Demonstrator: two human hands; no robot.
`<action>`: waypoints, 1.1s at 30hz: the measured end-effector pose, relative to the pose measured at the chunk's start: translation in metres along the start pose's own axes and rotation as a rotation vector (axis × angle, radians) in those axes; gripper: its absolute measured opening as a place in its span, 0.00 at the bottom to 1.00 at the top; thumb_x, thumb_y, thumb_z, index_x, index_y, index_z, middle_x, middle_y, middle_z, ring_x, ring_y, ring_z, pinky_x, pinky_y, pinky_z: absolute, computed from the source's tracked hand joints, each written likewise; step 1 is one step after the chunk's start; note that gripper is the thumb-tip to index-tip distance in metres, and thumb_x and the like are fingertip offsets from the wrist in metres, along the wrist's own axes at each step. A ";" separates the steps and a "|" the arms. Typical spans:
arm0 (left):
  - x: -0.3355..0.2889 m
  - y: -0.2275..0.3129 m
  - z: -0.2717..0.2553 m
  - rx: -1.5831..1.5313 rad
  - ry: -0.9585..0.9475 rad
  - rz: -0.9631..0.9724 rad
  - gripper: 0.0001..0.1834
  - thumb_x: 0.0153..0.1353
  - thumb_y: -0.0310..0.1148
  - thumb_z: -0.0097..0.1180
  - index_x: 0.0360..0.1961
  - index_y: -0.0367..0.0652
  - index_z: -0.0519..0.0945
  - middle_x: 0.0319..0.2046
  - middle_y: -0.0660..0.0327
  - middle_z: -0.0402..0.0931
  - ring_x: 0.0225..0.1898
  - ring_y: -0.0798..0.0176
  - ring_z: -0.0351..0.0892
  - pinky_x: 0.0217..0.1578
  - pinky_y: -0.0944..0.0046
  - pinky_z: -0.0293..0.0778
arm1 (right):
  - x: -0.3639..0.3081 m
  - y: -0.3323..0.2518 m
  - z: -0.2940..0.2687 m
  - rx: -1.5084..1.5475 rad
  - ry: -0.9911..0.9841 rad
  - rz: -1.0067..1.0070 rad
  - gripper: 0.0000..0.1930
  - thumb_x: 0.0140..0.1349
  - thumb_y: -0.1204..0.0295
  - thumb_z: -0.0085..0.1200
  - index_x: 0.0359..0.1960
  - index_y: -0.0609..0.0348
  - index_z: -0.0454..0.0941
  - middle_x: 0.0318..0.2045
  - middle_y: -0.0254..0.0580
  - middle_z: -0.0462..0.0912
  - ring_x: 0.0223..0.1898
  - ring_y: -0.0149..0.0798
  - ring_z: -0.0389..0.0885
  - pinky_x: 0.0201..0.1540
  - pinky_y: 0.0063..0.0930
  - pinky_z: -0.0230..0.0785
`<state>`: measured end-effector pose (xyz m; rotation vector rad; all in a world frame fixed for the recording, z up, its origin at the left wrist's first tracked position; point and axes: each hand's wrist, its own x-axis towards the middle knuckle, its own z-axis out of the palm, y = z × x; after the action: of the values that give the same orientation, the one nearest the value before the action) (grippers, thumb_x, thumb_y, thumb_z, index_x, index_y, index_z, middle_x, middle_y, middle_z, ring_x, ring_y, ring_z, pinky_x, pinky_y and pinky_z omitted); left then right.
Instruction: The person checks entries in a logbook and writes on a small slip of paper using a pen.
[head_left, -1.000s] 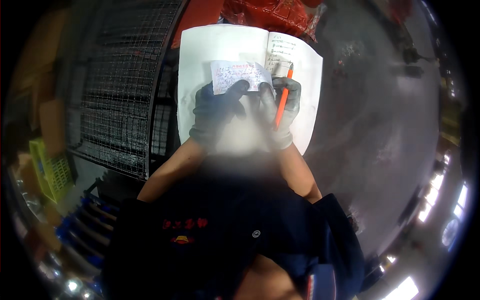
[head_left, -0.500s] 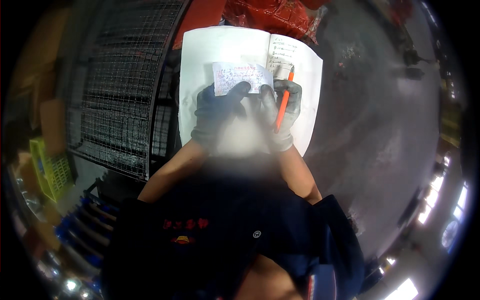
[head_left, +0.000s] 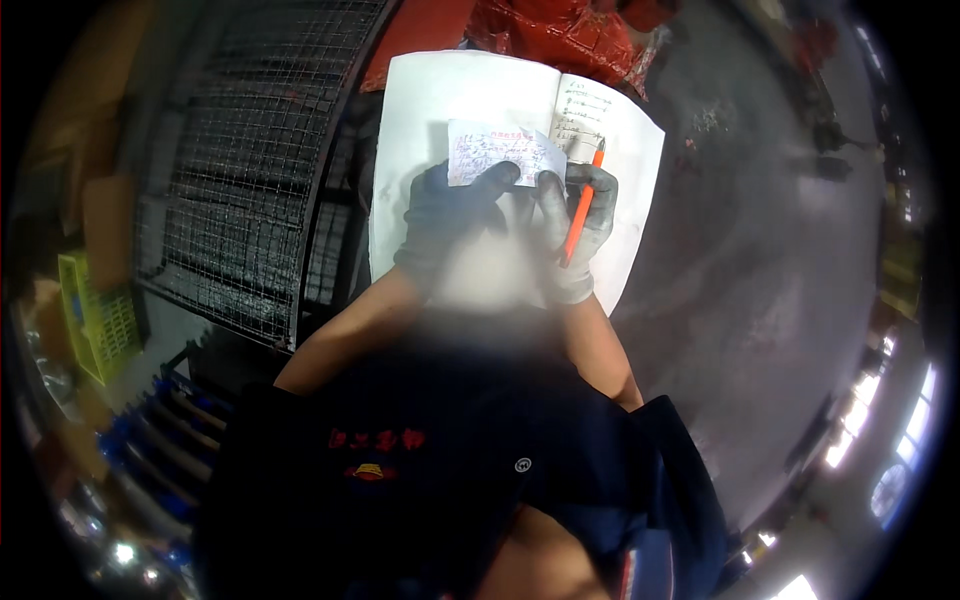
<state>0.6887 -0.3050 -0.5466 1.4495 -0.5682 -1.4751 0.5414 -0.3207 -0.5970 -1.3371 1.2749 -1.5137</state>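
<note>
Over an open notebook with handwriting on its right page, both my gloved hands hold up a small written paper slip. My left hand, in a dark grey glove, pinches the slip's lower edge with the thumb on top. In a paler, smudged glove, my right hand grips the slip's lower right corner under the thumb. An orange pen is also held in that hand, slanting with its dark tip up and away from me. A blurred pale patch hides part of the left glove and the near pages.
Left of the notebook stands a dark wire-mesh rack. Red plastic bags lie beyond the pages. A yellow-green crate and blue-ended racking are at the far left. Grey floor spreads to the right.
Hands, slip, pen and notebook all appear slightly further right in the view, along with the rack and red bags. Both grips look the same.
</note>
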 end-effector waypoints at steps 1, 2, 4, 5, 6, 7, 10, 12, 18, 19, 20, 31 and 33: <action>0.000 0.001 0.001 -0.002 0.003 0.001 0.16 0.60 0.42 0.71 0.36 0.40 0.84 0.17 0.63 0.79 0.11 0.72 0.71 0.13 0.73 0.58 | 0.000 -0.001 0.000 0.017 0.008 0.010 0.15 0.60 0.79 0.67 0.43 0.59 0.71 0.38 0.40 0.81 0.38 0.31 0.80 0.44 0.27 0.75; -0.001 0.002 0.001 0.000 0.000 -0.017 0.16 0.59 0.42 0.71 0.36 0.40 0.84 0.17 0.63 0.79 0.11 0.72 0.71 0.13 0.73 0.58 | -0.001 -0.001 0.000 0.034 0.016 0.021 0.15 0.60 0.79 0.67 0.43 0.59 0.71 0.38 0.39 0.80 0.39 0.31 0.80 0.44 0.27 0.74; 0.000 0.001 0.000 -0.002 0.002 -0.035 0.16 0.59 0.42 0.71 0.37 0.40 0.84 0.18 0.63 0.79 0.12 0.73 0.72 0.13 0.73 0.58 | -0.001 0.000 0.000 0.032 0.014 0.028 0.16 0.59 0.79 0.67 0.43 0.59 0.71 0.38 0.39 0.80 0.39 0.31 0.79 0.45 0.27 0.74; 0.001 -0.001 0.000 0.017 0.017 -0.048 0.17 0.59 0.42 0.71 0.37 0.39 0.84 0.17 0.63 0.79 0.12 0.73 0.72 0.13 0.73 0.58 | -0.001 0.001 -0.001 0.028 0.017 0.035 0.16 0.59 0.79 0.67 0.43 0.59 0.71 0.38 0.39 0.80 0.39 0.31 0.79 0.45 0.26 0.74; 0.003 -0.003 -0.001 0.035 0.031 -0.063 0.17 0.59 0.43 0.72 0.38 0.39 0.84 0.17 0.64 0.79 0.12 0.73 0.72 0.13 0.73 0.58 | -0.001 0.002 -0.001 0.028 0.011 0.036 0.16 0.59 0.79 0.67 0.43 0.59 0.71 0.38 0.39 0.80 0.39 0.31 0.79 0.45 0.26 0.74; 0.003 -0.002 -0.002 0.032 0.034 -0.064 0.17 0.59 0.43 0.72 0.38 0.39 0.84 0.17 0.64 0.79 0.12 0.73 0.72 0.13 0.73 0.58 | -0.001 0.003 -0.001 0.030 0.008 0.045 0.16 0.59 0.79 0.67 0.43 0.59 0.71 0.38 0.39 0.80 0.39 0.31 0.79 0.45 0.26 0.74; 0.002 0.000 -0.003 0.069 0.024 -0.083 0.17 0.60 0.42 0.71 0.39 0.39 0.83 0.17 0.64 0.79 0.13 0.74 0.72 0.13 0.74 0.58 | -0.002 0.001 0.000 0.043 0.004 0.049 0.16 0.60 0.79 0.67 0.43 0.59 0.71 0.38 0.38 0.80 0.40 0.31 0.79 0.45 0.26 0.74; 0.001 0.001 -0.002 -0.001 -0.024 -0.028 0.16 0.61 0.41 0.70 0.39 0.38 0.83 0.17 0.63 0.79 0.12 0.74 0.71 0.13 0.74 0.58 | -0.002 0.003 0.000 0.054 0.004 0.042 0.16 0.60 0.78 0.67 0.44 0.58 0.71 0.38 0.38 0.80 0.40 0.30 0.79 0.45 0.27 0.74; 0.001 0.003 -0.002 0.015 -0.020 -0.040 0.15 0.61 0.40 0.70 0.39 0.38 0.84 0.17 0.62 0.79 0.11 0.74 0.70 0.13 0.74 0.59 | -0.002 -0.004 0.002 0.122 -0.001 0.070 0.17 0.61 0.81 0.66 0.44 0.58 0.70 0.40 0.39 0.78 0.40 0.31 0.79 0.46 0.27 0.75; 0.001 0.003 -0.002 0.015 -0.019 -0.040 0.15 0.61 0.40 0.70 0.39 0.38 0.84 0.17 0.62 0.79 0.11 0.74 0.70 0.13 0.74 0.59 | -0.002 -0.004 0.002 0.114 0.002 0.066 0.17 0.61 0.81 0.66 0.44 0.58 0.70 0.40 0.39 0.78 0.41 0.31 0.79 0.46 0.27 0.75; 0.002 0.003 -0.002 0.039 -0.005 -0.050 0.15 0.61 0.40 0.70 0.39 0.38 0.84 0.17 0.62 0.79 0.12 0.74 0.70 0.13 0.74 0.59 | -0.002 -0.004 0.002 0.105 0.004 0.061 0.17 0.61 0.81 0.66 0.45 0.58 0.69 0.40 0.40 0.78 0.41 0.31 0.79 0.46 0.27 0.75; 0.000 0.003 -0.003 0.045 -0.030 -0.013 0.15 0.62 0.41 0.69 0.39 0.38 0.84 0.17 0.62 0.79 0.11 0.74 0.70 0.13 0.74 0.59 | -0.003 -0.001 0.000 0.069 0.004 0.079 0.17 0.61 0.81 0.66 0.44 0.59 0.69 0.39 0.38 0.78 0.41 0.30 0.79 0.46 0.26 0.74; -0.002 0.004 -0.002 0.018 -0.044 0.009 0.16 0.62 0.42 0.68 0.39 0.38 0.84 0.16 0.63 0.78 0.11 0.74 0.70 0.13 0.74 0.59 | -0.003 -0.001 0.000 0.081 0.006 0.077 0.17 0.61 0.81 0.66 0.44 0.58 0.70 0.39 0.38 0.78 0.41 0.30 0.79 0.46 0.26 0.74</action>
<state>0.6917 -0.3048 -0.5426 1.4291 -0.6153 -1.5014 0.5420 -0.3178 -0.5969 -1.2193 1.2415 -1.5004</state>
